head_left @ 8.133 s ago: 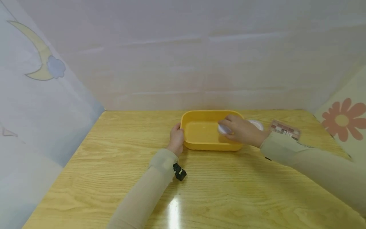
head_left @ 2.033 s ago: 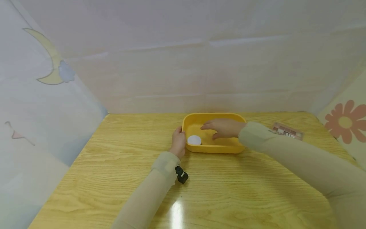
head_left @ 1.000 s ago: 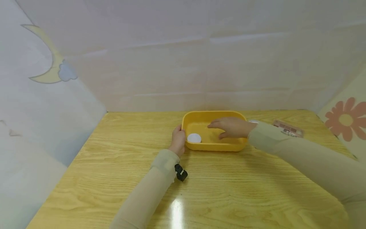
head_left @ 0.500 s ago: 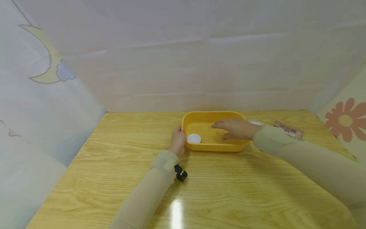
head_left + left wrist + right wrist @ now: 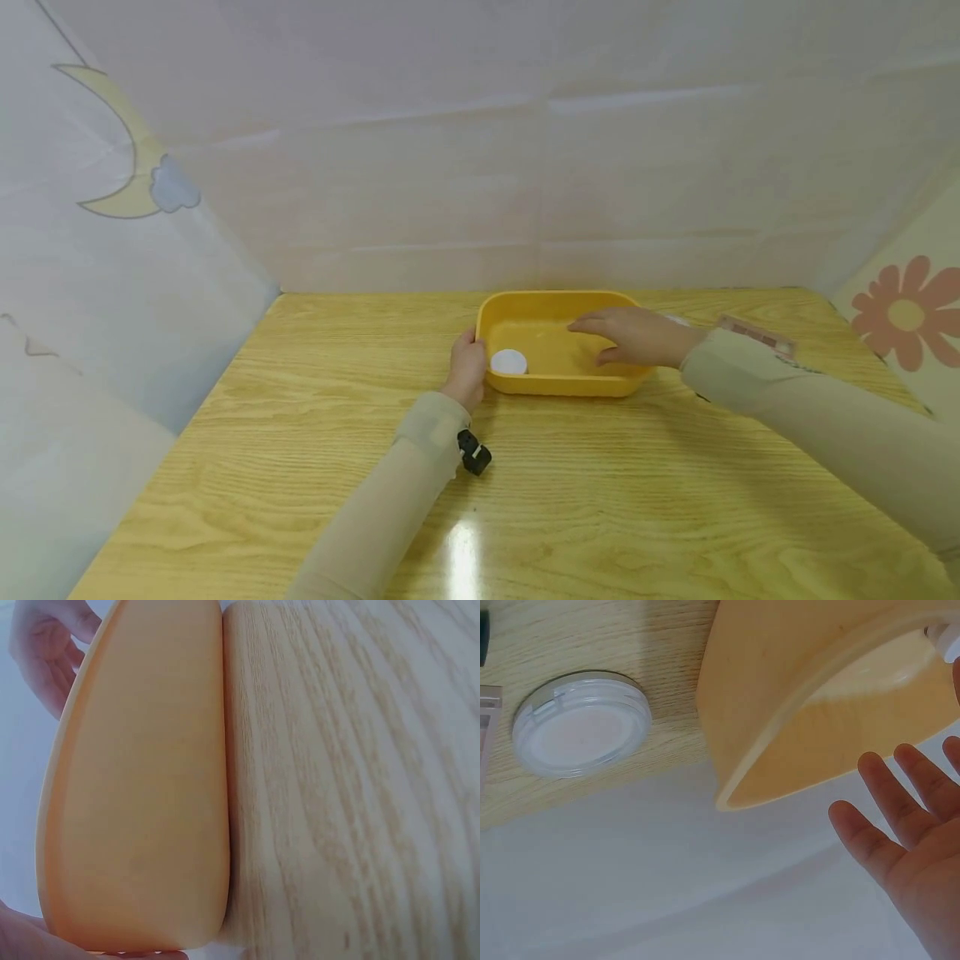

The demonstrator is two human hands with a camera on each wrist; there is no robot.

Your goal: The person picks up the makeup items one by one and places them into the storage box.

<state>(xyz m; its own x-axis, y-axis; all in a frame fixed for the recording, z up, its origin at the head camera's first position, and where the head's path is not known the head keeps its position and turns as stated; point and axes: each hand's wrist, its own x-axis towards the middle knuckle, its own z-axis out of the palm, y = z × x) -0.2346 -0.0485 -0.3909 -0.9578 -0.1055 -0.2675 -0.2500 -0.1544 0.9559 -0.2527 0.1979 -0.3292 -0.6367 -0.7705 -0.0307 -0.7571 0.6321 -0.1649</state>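
A yellow plastic tub point(image 5: 566, 386) stands near the back edge of the table. My left hand point(image 5: 467, 367) grips its left end, the fingers at the rim; part of that hand point(image 5: 34, 941) shows at the lower corner of the left wrist view. A round white-topped case point(image 5: 509, 362) lies inside the tub at the front left corner. Over the tub's right end hovers my right hand point(image 5: 637, 335), fingers spread and holding nothing. Right of the tub, a round clear-lidded compact point(image 5: 585, 727) lies on the table, mostly hidden behind the right hand in the head view.
An eyeshadow palette point(image 5: 757, 335) lies farther right on the wooden table point(image 5: 570, 492), partly covered by the right sleeve point(image 5: 810, 417). A pale printed cloth point(image 5: 420, 167) hangs close behind the table and at both sides.
Eight seconds ago my right hand held the round white case in the tub; now it lies at the front left corner. Lately the open right hand has drifted right. The left hand stays put.
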